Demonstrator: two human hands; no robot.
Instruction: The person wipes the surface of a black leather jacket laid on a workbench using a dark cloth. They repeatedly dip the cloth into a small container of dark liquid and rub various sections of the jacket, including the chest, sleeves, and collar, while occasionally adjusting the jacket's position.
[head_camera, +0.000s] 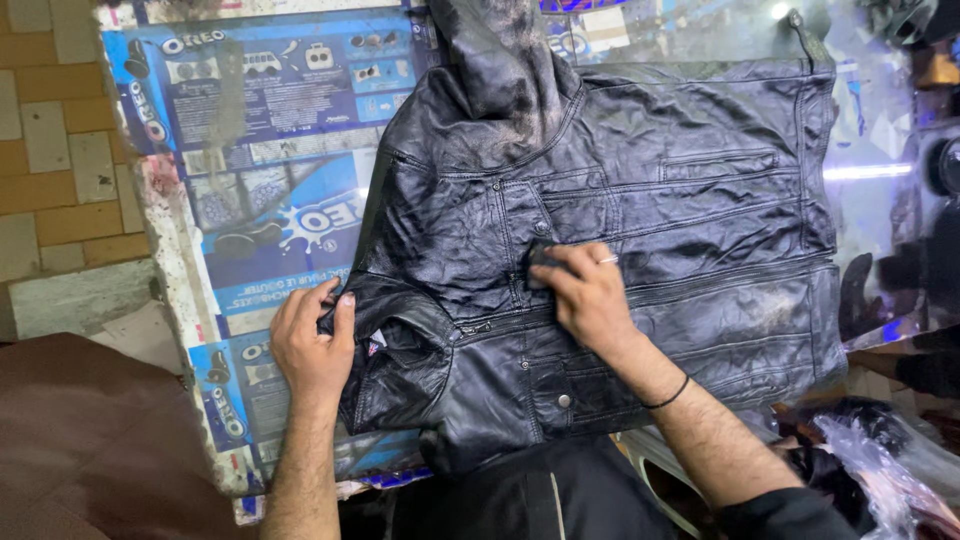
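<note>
Blue printed sheets cover the worn tabletop, and on them a black crinkled leather jacket lies flat, its length running from the near edge to the far edge. My left hand pinches the collar at the jacket's left side. My right hand presses a small dark pad on the chest, nearer the middle.

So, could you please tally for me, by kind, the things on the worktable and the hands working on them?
Black leather jacket: 1
Small dark pad under the right hand's fingers: 1
Glass-topped worktable: 1
Hands: 2, left hand and right hand
Total: 5
</note>
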